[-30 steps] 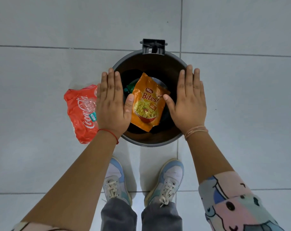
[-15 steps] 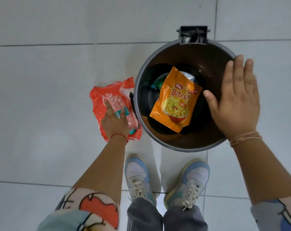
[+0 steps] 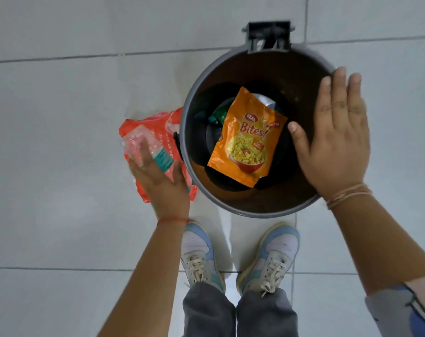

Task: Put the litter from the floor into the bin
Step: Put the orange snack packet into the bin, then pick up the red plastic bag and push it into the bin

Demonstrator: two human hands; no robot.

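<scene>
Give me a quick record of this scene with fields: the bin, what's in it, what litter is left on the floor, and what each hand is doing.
bin: round grey bin with dark inside, open, on pale tiled floor
in bin: orange Bites snack packet on top; something green partly hidden beneath it
litter on floor: red plastic wrapper left of the bin, crushed clear plastic bottle with teal label on it
left hand: on the bottle, grip blurred
right hand: open, flat over the bin's right rim
</scene>
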